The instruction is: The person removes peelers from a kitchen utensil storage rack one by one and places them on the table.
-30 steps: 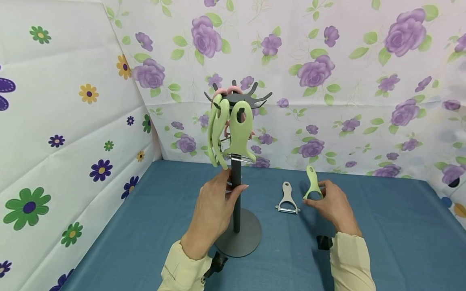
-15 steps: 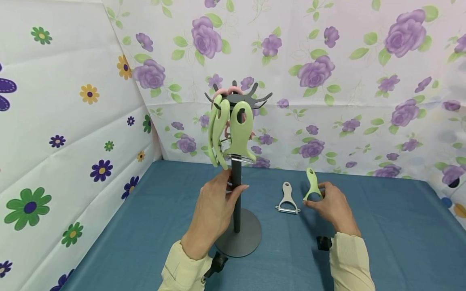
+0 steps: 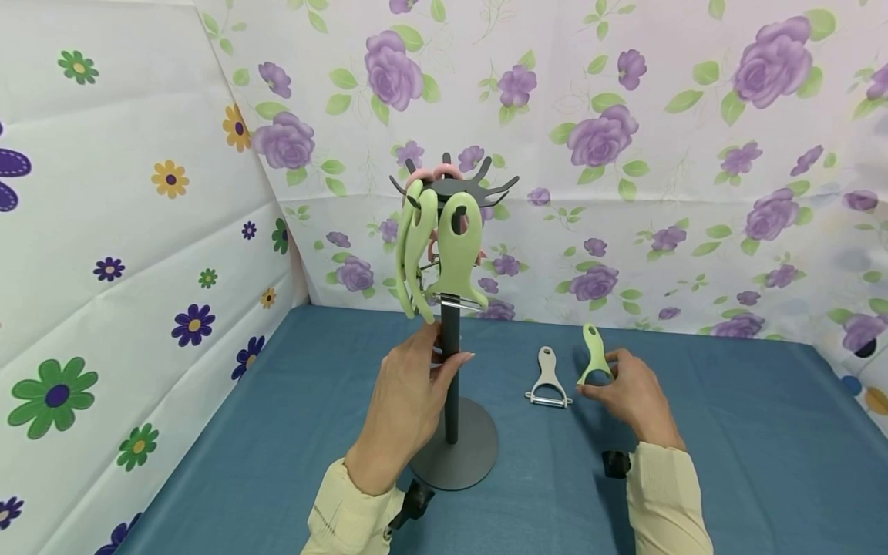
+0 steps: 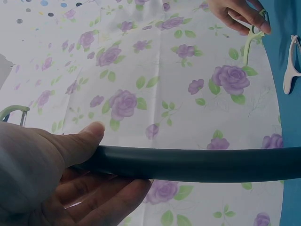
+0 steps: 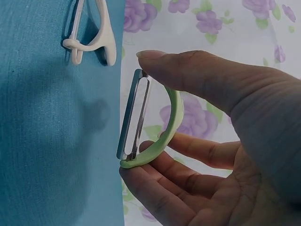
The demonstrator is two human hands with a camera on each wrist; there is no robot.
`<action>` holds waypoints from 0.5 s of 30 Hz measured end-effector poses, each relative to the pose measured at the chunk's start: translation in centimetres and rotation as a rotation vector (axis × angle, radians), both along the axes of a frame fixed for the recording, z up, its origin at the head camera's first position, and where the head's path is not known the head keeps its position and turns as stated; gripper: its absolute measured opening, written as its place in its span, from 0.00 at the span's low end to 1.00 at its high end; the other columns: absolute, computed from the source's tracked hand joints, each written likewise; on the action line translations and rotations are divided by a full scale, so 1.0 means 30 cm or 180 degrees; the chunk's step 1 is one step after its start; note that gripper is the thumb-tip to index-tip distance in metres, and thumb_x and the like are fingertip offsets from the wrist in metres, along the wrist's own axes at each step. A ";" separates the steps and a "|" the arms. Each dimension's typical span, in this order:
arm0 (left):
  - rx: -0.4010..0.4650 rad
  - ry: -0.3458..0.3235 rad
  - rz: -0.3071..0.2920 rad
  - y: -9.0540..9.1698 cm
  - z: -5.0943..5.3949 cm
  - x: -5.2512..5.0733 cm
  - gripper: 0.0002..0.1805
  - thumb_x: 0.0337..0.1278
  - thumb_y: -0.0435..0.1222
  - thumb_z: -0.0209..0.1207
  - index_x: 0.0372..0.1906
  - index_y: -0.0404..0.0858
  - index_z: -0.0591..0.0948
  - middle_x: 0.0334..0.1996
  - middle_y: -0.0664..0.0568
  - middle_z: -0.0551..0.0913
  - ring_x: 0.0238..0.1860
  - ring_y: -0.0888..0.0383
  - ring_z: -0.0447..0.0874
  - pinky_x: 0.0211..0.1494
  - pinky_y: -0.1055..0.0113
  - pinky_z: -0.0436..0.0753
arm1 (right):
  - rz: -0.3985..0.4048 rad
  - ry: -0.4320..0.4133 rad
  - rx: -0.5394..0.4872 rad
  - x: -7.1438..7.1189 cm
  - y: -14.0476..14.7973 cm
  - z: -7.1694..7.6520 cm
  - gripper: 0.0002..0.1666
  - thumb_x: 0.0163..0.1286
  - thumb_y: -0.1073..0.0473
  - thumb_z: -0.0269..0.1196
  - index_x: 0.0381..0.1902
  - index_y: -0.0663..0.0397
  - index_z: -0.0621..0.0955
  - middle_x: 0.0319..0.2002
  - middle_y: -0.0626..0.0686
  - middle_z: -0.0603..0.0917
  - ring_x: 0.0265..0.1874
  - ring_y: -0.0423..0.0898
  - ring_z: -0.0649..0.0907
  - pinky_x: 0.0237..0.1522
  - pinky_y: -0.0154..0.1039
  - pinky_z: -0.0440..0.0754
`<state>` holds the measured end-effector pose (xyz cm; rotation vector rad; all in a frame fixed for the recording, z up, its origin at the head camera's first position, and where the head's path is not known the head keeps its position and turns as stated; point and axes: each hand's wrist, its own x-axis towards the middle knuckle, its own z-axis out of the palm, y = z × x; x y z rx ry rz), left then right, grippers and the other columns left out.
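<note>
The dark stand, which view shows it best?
The head view: it shows the dark stand from top to round base, though peelers and the left hand cover parts. The left wrist view shows part of its pole; the right wrist view, none.

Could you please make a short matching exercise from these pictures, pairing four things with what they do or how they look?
Column one:
1. left hand
2. right hand
3. white peeler
4. stand's base

Column two:
A. pinches a light green peeler
B. dark grey and round
C. grips the dark pole
D. lies on the blue cloth, handle pointing away

Pairs: 1-C, 2-A, 3-D, 4-B
</note>
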<state>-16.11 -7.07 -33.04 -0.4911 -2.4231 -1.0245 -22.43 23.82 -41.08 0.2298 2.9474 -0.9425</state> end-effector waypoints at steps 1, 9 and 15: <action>-0.0001 -0.0004 0.0001 0.000 0.000 0.000 0.13 0.69 0.40 0.63 0.49 0.36 0.80 0.39 0.47 0.86 0.39 0.55 0.90 0.42 0.66 0.90 | -0.0003 -0.0004 0.0005 -0.001 0.000 -0.001 0.48 0.63 0.50 0.75 0.68 0.73 0.66 0.59 0.76 0.75 0.51 0.68 0.80 0.43 0.59 0.82; -0.0013 -0.0020 0.0021 0.001 0.000 0.000 0.13 0.69 0.40 0.63 0.48 0.36 0.80 0.39 0.47 0.86 0.39 0.55 0.90 0.42 0.66 0.90 | -0.0058 -0.0075 0.0037 -0.001 -0.001 -0.008 0.48 0.62 0.50 0.75 0.68 0.72 0.67 0.61 0.75 0.75 0.53 0.68 0.80 0.45 0.60 0.81; -0.0017 -0.0001 0.0017 0.001 -0.001 0.000 0.13 0.69 0.40 0.63 0.48 0.36 0.80 0.39 0.47 0.85 0.39 0.55 0.90 0.42 0.66 0.90 | -0.0063 -0.0088 0.0063 -0.003 -0.002 -0.012 0.48 0.61 0.50 0.76 0.68 0.72 0.67 0.60 0.75 0.75 0.52 0.67 0.80 0.44 0.59 0.82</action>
